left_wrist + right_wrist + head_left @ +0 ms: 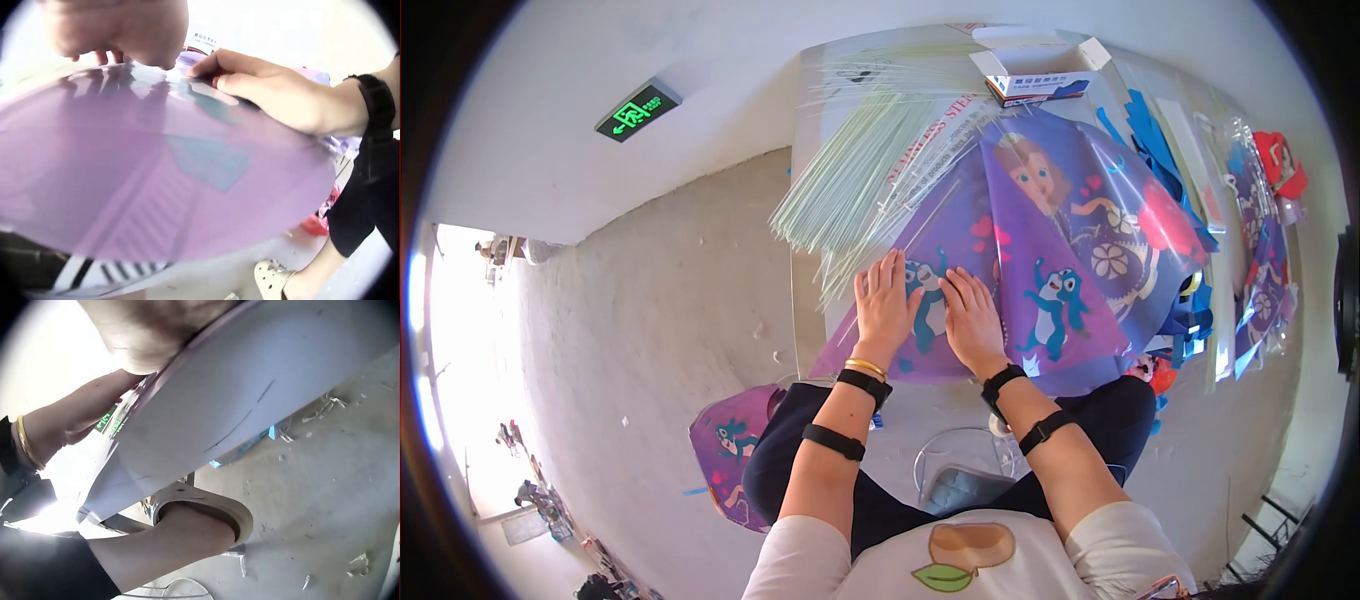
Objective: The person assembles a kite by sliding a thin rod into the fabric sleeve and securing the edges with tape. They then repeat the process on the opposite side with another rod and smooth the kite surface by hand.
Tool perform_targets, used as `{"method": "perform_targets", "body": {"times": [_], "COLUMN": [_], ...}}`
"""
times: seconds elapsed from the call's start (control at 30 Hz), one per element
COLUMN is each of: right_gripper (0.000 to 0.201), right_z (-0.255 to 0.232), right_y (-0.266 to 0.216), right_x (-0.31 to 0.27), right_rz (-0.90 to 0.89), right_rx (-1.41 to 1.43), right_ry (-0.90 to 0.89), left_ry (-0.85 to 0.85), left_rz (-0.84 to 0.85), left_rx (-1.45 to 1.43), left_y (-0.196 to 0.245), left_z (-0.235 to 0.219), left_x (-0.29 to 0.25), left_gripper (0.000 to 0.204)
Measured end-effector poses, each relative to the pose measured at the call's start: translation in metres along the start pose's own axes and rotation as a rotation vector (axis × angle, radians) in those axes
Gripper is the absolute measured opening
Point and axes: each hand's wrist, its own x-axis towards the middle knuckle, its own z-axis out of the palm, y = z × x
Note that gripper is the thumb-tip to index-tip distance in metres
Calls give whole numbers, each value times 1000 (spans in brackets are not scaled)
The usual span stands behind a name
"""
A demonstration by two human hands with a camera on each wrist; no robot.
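A purple kite of thin film, printed with a girl's face and blue cartoon animals, spreads over the table in front of the person. Flat on its near left part rests the left hand, fingers pointing away from the body. The right hand lies beside it on the same film, fingers nearly straight over a blue figure. In the left wrist view, the purple film bulges toward the camera below both hands. A thin rod runs along the kite's left side.
A bundle of thin pale rods lies at the back left, near a white open box. Blue strips and plastic-wrapped purple pieces are at the right. Another purple printed sheet hangs low left, and a stool stands below.
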Motion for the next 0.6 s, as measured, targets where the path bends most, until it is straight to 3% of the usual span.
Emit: {"method": "perform_targets", "body": {"times": [0.23, 0.37, 0.6], "right_gripper": [50, 51, 51], "right_z": [-5, -3, -5], "right_y": [2, 3, 3], "right_x": [1, 0, 0], "right_rz": [-2, -7, -3], "right_rx": [8, 2, -1], "right_ry": [-14, -29, -10], "left_ry": [-90, 22, -102], "left_rz": [-132, 23, 66], "left_rx": [-103, -57, -66], "left_y": [6, 9, 4], "left_z": [-12, 13, 25], "left_x": [21, 36, 37], "left_gripper": [65, 69, 70]}}
